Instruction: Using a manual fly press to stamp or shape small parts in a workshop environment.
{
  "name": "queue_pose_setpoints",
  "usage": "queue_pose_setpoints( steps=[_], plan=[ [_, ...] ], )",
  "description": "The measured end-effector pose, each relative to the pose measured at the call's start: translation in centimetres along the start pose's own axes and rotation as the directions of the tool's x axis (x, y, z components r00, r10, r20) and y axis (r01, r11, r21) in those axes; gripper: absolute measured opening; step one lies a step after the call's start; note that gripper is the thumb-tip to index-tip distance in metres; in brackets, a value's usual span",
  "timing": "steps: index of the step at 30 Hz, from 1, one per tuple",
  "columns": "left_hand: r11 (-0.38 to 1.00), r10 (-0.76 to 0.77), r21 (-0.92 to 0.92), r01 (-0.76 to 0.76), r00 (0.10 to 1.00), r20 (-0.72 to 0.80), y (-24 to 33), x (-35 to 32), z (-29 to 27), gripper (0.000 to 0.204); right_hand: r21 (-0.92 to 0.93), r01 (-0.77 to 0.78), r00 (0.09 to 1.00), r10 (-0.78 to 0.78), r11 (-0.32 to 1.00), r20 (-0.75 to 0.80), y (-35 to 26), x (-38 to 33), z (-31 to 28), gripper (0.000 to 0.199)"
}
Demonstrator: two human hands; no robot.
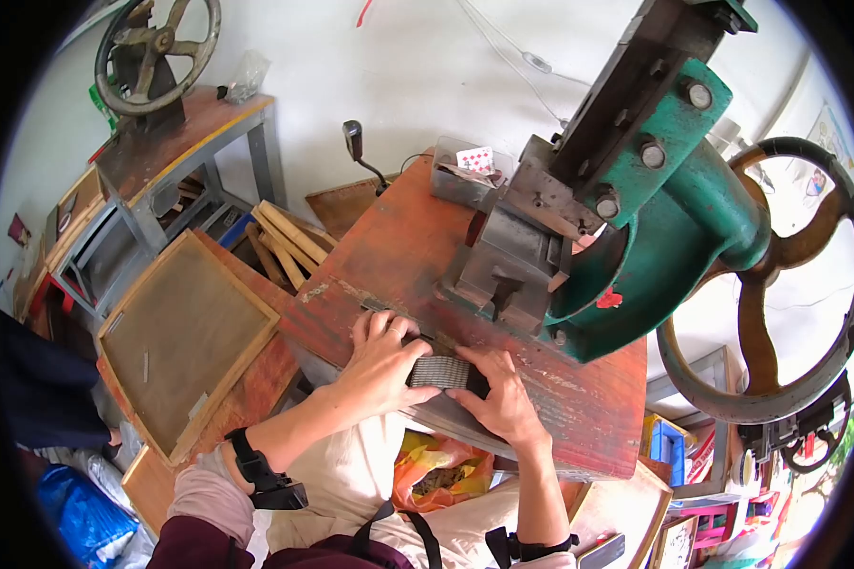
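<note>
Got my left hand [386,355] and right hand [501,398] both clamped on this ribbed block [438,372], one per end, right at the table's [375,245] near edge, in front of the green press [697,270].

the press [688,237] is metal under glossy green paint, its lower-left block [512,261] bare, dull grey metal. under the press, the wooden tabletop [579,408] is rough and scuffed; to its right, the handwheel [761,327] is worn metal, and below-left the ribbed piece [436,372] looks matt.
</note>
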State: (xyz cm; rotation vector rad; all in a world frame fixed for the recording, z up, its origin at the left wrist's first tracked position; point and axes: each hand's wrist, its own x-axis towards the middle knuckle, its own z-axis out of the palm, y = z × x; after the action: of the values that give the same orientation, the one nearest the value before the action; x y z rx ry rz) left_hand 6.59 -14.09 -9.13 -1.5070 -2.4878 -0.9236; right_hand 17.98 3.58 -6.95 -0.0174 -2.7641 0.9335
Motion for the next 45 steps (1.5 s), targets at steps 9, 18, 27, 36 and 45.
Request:
queue_pose_setpoints(
  steps=[9,18,27,36,45],
  plan=[
    [0.974,0.206,-0.118,-0.194,0.974,0.091,-0.4,0.6,-0.7,0.063,0.076,0.035,0.993,-0.025,0.997,-0.119,0.6,-0.8,0.7,0.054],
    [0.948,0.255,-0.210,-0.240,0.966,0.048,-0.9,1.3,-0.3,0.067,0.045,0.047,0.979,-0.038,0.998,-0.200,0.3,-1.3,0.8,0.062],
    [0.767,0.230,-0.556,-0.320,0.946,-0.227,0.3,10.1,-3.4,0.079,-0.001,0.044,0.887,-0.039,0.999,-0.461,-1.6,3.5,-6.3,0.087],
    [0.877,0.095,-0.463,-0.125,0.992,-0.086,-1.7,19.6,-2.5,0.084,0.142,-0.122,0.740,0.186,0.982,-0.647,3.7,10.3,-6.0,0.091],
    [0.995,0.094,-0.040,-0.094,0.996,-0.006,-3.0,13.7,-6.8,0.051,0.169,-0.146,0.723,0.222,0.975,-0.654,4.5,11.5,-6.8,0.069]
  ],
)
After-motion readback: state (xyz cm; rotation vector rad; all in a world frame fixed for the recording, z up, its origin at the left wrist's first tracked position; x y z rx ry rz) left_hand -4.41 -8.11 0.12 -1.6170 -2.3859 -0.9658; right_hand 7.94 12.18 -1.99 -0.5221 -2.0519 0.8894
